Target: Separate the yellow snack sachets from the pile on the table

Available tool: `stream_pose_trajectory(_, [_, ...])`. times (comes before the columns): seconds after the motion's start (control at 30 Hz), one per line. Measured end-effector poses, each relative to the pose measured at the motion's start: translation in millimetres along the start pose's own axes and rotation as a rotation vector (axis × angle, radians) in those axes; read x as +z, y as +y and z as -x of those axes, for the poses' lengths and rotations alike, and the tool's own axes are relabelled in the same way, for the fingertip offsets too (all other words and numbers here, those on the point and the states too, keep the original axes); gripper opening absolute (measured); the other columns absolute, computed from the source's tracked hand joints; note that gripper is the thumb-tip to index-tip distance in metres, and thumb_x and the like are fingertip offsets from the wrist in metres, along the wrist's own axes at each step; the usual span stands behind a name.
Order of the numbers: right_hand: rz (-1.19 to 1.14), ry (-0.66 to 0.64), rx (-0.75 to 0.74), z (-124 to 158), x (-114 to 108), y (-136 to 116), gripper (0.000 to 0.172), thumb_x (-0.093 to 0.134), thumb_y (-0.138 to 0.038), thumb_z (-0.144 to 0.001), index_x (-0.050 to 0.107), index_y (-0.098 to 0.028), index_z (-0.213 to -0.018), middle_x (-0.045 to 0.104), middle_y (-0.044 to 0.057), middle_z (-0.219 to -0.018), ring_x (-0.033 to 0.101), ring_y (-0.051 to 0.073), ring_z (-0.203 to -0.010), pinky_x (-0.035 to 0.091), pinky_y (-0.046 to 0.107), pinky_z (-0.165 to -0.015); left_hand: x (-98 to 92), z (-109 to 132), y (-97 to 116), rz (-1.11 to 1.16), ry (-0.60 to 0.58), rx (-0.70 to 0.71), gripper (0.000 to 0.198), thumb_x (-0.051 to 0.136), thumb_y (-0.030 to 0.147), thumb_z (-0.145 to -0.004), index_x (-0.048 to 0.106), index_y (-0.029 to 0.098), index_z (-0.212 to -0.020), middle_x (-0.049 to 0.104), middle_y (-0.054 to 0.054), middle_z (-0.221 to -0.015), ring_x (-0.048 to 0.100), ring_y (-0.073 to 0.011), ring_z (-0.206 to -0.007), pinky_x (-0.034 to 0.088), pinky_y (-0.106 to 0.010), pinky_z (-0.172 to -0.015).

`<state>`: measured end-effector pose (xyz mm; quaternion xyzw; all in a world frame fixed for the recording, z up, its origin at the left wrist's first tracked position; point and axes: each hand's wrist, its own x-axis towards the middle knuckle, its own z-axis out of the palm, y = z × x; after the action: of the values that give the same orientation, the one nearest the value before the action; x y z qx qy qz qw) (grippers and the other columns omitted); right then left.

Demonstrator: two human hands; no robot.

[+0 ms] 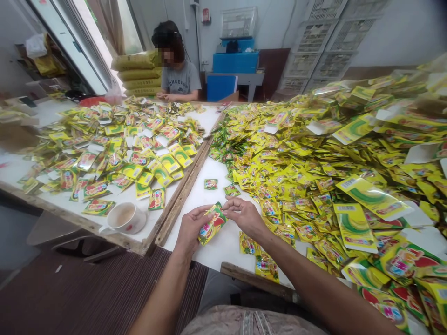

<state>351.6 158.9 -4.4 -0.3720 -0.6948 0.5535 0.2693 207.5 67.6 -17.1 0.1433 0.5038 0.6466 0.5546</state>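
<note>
My left hand [190,228] and my right hand [244,215] are both closed on one yellow, red and green packet [212,225], held just above the near edge of the white table [216,246]. The left fingers grip its lower end; the right fingers pinch its top corner. A large heap of yellow packets [314,167] lies just to the right of my hands. Two small green sachets [211,184] rest on bare table beyond my hands.
A second table [70,204] to the left carries more scattered packets and a white cup [124,217] near its front edge. Another person [178,74] sits at the far side. Stacked yellow sacks [138,72] and blue crates [235,60] stand behind.
</note>
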Motion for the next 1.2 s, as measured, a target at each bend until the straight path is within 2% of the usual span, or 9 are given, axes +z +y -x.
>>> stream_pose_trajectory(0.07, [-0.058, -0.052, 0.013, 4.2, 2.5, -2.9, 0.018, 0.062, -0.038, -0.073, 0.061, -0.02, -0.071, 0.068, 0.007, -0.078, 0.047, 0.025, -0.12, 0.036, 0.041, -0.097, 0.6, 0.0, 0.2, 0.01, 0.014, -0.01, 0.043, 0.084, 0.021, -0.048, 0.071, 0.011, -0.087, 0.073, -0.006, -0.071, 0.066, -0.0161, -0.059, 0.051, -0.025, -0.059])
stream_pose_trajectory(0.13, [-0.073, -0.071, 0.017, 9.4, 4.4, -4.7, 0.022, 0.062, -0.042, -0.074, 0.061, -0.02, -0.077, 0.069, 0.009, -0.092, 0.045, 0.025, -0.123, 0.036, 0.041, -0.098, 1.6, 0.3, -0.7, 0.029, 0.027, -0.009, 0.043, 0.084, 0.021, -0.047, 0.071, 0.011, -0.088, 0.073, -0.006, -0.069, 0.065, -0.0152, -0.058, 0.051, -0.024, -0.058])
stream_pose_trajectory(0.23, [-0.027, -0.046, 0.013, 15.0, 7.2, -3.8, 0.028, 0.069, -0.041, -0.068, 0.061, -0.02, -0.084, 0.063, 0.01, -0.113, 0.054, 0.025, -0.114, 0.04, 0.04, -0.095, 4.7, 0.6, -5.0, 0.056, 0.03, 0.005, 0.044, 0.083, 0.021, -0.048, 0.07, 0.011, -0.089, 0.072, -0.004, -0.066, 0.063, -0.0129, -0.054, 0.05, -0.022, -0.055])
stream_pose_trajectory(0.43, [0.034, 0.0, -0.017, 14.5, 8.8, -1.9, 0.019, 0.069, -0.032, -0.067, 0.065, -0.019, -0.08, 0.06, 0.009, -0.117, 0.062, 0.021, -0.094, 0.045, 0.038, -0.086, 13.5, 1.8, -7.6, 0.067, 0.023, 0.013, 0.042, 0.082, 0.02, -0.049, 0.07, 0.011, -0.088, 0.072, -0.005, -0.069, 0.063, -0.0125, -0.055, 0.049, -0.021, -0.055])
stream_pose_trajectory(0.57, [0.226, 0.184, -0.141, 17.4, 3.8, -9.7, 0.015, 0.074, -0.03, -0.065, 0.068, -0.021, -0.076, 0.066, 0.006, -0.091, 0.051, 0.025, -0.111, 0.033, 0.043, -0.096, 17.7, 5.0, 1.1, 0.018, -0.028, 0.085, 0.043, 0.081, 0.02, -0.051, 0.069, 0.013, -0.092, 0.072, -0.004, -0.071, 0.066, -0.0143, -0.062, 0.051, -0.023, -0.061])
stream_pose_trajectory(0.8, [0.286, -0.01, -0.098, 20.1, 0.6, -5.7, 0.021, 0.064, -0.038, -0.075, 0.063, -0.022, -0.062, 0.064, 0.0, -0.067, 0.054, 0.025, -0.107, 0.017, 0.05, -0.1, 16.2, 5.6, -5.0, -0.072, -0.022, 0.058, 0.05, 0.081, 0.024, -0.053, 0.066, 0.011, -0.099, 0.072, -0.006, -0.073, 0.065, -0.0166, -0.061, 0.051, -0.028, -0.062])
stream_pose_trajectory(0.97, [0.192, 0.127, -0.042, 18.5, 1.7, 5.4, 0.006, 0.069, -0.027, -0.069, 0.068, -0.022, -0.067, 0.066, 0.003, -0.081, 0.053, 0.024, -0.106, 0.028, 0.043, -0.096, 6.9, 8.6, -1.2, -0.252, -0.107, 0.068, 0.063, 0.079, 0.028, -0.057, 0.059, 0.017, -0.116, 0.07, -0.008, -0.099, 0.065, -0.0187, -0.082, 0.05, -0.028, -0.073])
stream_pose_trajectory(1.07, [0.171, 0.131, -0.056, 19.6, 3.6, 11.0, 0.002, 0.069, -0.022, -0.068, 0.067, -0.021, -0.067, 0.065, 0.001, -0.074, 0.057, 0.02, -0.094, 0.036, 0.036, -0.088, 1.6, 12.7, -2.3, -0.443, -0.193, -0.025, 0.048, 0.077, 0.033, -0.06, 0.066, 0.013, -0.103, 0.071, -0.007, -0.087, 0.065, -0.0181, -0.075, 0.049, -0.025, -0.065])
stream_pose_trajectory(1.2, [0.109, 0.017, -0.026, 26.5, 4.3, 16.8, 0.006, 0.059, -0.022, -0.076, 0.064, -0.019, -0.077, 0.062, -0.002, -0.065, 0.059, 0.015, -0.067, 0.044, 0.03, -0.072, 4.6, 9.5, -10.4, -0.443, -0.203, -0.147, 0.04, 0.077, 0.037, -0.057, 0.069, 0.011, -0.087, 0.07, -0.006, -0.072, 0.062, -0.0166, -0.06, 0.047, -0.025, -0.058])
